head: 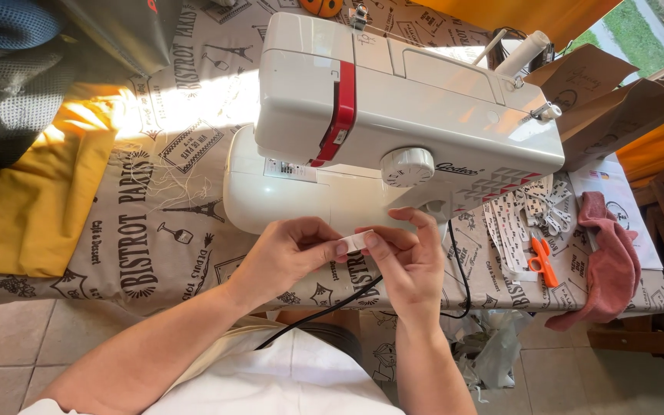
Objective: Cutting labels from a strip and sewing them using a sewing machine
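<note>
Two bare hands are meeting just in front of a white sewing machine with a red stripe, over the near edge of the desk, which is wearing a grey printed cloth.

- Left hand: thumb and fingers are pinching together on one end of a small white fabric tab.
- Right hand: fingers are clamping on the tab's other end; the tab is hanging between both grips, in the air, touching nothing else.
- Black power cord: running under the wrists and off the desk edge.
- Orange thread snips: lying on a heap of printed white labels, well to the right.
- Dark red cloth: draping over the desk's right end.
- Yellow fabric: lying at the left.

Risks, as judged: the tab is tiny and is being held over open floor, so a loosened pinch could be dropping it out of reach; a forearm could be snagging the cord and tugging the machine; uneven pulling could be skewing any fold.
</note>
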